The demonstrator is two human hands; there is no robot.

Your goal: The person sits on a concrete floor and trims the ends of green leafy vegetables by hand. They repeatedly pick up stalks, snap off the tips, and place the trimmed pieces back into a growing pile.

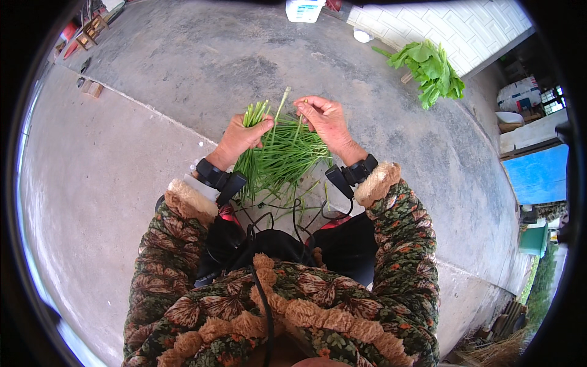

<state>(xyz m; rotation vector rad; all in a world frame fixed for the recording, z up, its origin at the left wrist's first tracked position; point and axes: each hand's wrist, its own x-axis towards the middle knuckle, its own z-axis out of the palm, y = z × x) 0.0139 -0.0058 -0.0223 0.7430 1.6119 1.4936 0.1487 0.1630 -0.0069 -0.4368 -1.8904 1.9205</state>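
Observation:
My left hand (pixel 246 133) is closed around a bunch of thin green stalks (pixel 256 112), which look like garlic chives, with their cut ends pointing up. One paler, thicker stalk (pixel 283 101) sticks up beside its thumb. To the right, my right hand (pixel 325 121) pinches a slender stalk (pixel 300 117) between thumb and fingers. Below and between both hands, a loose pile of long green leaves (pixel 293 153) lies on the concrete floor. The leaves hanging from the left hand overlap this pile, so the border between them is hard to see.
Black cables (pixel 298 215) run between my legs near stray leaves. Large leafy greens (pixel 426 71) lie by a white tiled wall (pixel 447 27) at upper right. A white plastic container (pixel 305 10) stands at the top. Wooden blocks (pixel 93 89) sit on the floor at left.

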